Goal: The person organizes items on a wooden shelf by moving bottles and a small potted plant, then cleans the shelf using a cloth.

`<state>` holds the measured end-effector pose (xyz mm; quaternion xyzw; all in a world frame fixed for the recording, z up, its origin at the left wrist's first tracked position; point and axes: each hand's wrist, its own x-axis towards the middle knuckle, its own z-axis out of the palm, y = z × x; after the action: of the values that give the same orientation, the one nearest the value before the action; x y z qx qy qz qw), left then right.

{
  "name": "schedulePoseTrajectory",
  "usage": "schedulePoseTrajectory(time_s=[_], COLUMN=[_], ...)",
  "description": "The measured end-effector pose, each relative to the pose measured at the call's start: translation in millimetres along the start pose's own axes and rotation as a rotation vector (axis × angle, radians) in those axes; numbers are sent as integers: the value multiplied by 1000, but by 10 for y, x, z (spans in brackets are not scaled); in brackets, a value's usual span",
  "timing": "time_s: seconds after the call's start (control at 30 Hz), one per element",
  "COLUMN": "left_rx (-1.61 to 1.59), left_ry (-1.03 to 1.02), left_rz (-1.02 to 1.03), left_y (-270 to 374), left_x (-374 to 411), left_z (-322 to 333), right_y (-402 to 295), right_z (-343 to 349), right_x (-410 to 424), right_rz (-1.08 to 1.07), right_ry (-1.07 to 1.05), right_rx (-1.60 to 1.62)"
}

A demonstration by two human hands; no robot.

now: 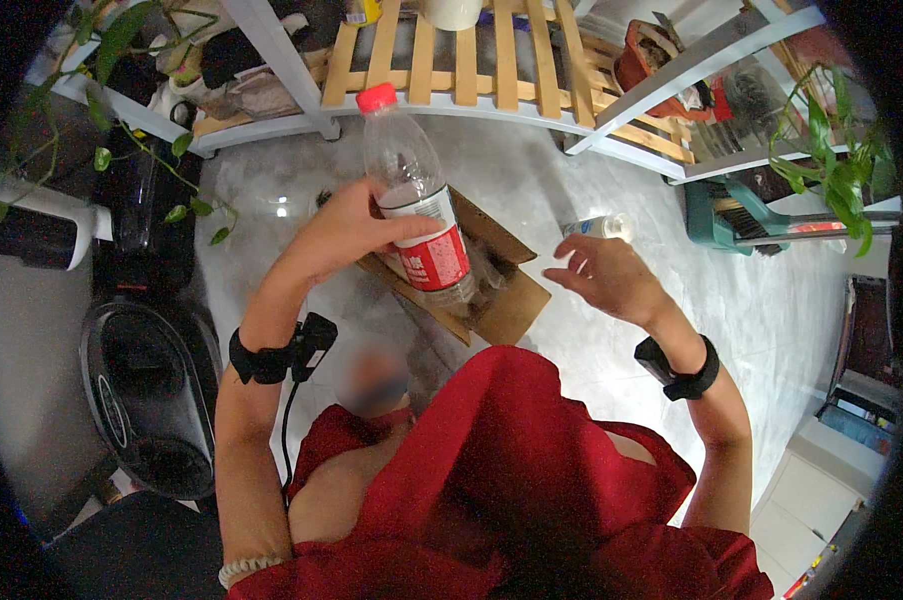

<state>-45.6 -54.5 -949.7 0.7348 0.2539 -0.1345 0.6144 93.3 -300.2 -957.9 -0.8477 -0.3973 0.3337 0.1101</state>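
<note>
My left hand (361, 225) grips a large clear plastic bottle (410, 161) with a red cap and a red and white label. The bottle looks empty and is held above an open cardboard box (519, 304) on the floor; clear plastic shows inside the box, partly hidden by the bottle. My right hand (609, 277) holds nothing, its fingers apart and slightly curled. Just beyond it a white plastic bottle (605, 226) with blue print lies on the floor, partly covered by the fingers from this view.
A slatted wooden shelf (466, 64) with a pale metal frame stands ahead. To the right are a green dustpan (710, 217) with a brush and a trailing plant (834, 172). A black glossy bin-like object (147, 390) stands at the left.
</note>
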Motion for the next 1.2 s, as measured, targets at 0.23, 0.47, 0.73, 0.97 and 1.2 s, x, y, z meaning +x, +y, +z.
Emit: schedulePoseTrajectory(time_s=[0.23, 0.47, 0.73, 0.97, 1.2], left_rx=[437, 634, 954, 930, 579], left_ry=[153, 256, 162, 119, 606], left_rz=[64, 414, 674, 682, 813], left_y=[-310, -54, -290, -198, 309], left_x=[121, -23, 157, 211, -102], left_z=[77, -25, 212, 247, -131], right_y=[90, 172, 322, 125, 110], right_z=[383, 544, 855, 748, 478], right_x=[177, 286, 407, 399, 260], right_rz=[-18, -63, -87, 10, -84], right_ry=[-47, -81, 25, 36, 147], right_rx=[180, 269, 577, 461, 429])
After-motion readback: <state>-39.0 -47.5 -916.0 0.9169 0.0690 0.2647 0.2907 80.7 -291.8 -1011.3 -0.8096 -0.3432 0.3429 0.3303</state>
